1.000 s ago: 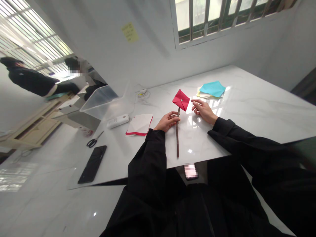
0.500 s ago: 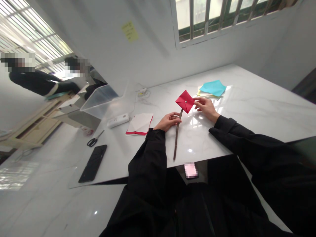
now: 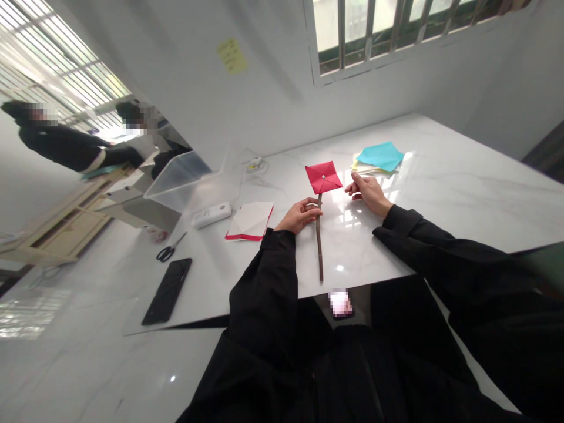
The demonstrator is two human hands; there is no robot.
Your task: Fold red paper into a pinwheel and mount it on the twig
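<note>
My left hand [image 3: 302, 215] pinches the upper part of a wooden stick [image 3: 319, 247], just below the head of a paper pinwheel. The head is a red folded paper square [image 3: 318, 181] with a small pale pin at its centre. To the right of the paper is my right hand [image 3: 366, 192], its fingers loosely curled and apart, with nothing in them. It does not touch the paper. Just behind this hand lies a stack of coloured paper with a blue sheet [image 3: 382, 157] on top.
White and red paper sheets [image 3: 251, 220], a white elongated device [image 3: 212, 215], scissors [image 3: 170, 249] and a black phone [image 3: 167, 292] lie to the left on the white table [image 3: 462, 194]. A clear plastic bin [image 3: 176, 182] stands beyond them. Two people sit further back.
The red paper head has turned about its pin and shifted slightly left. My right fingers have come off its corner. The stick's lower end has swung right.
</note>
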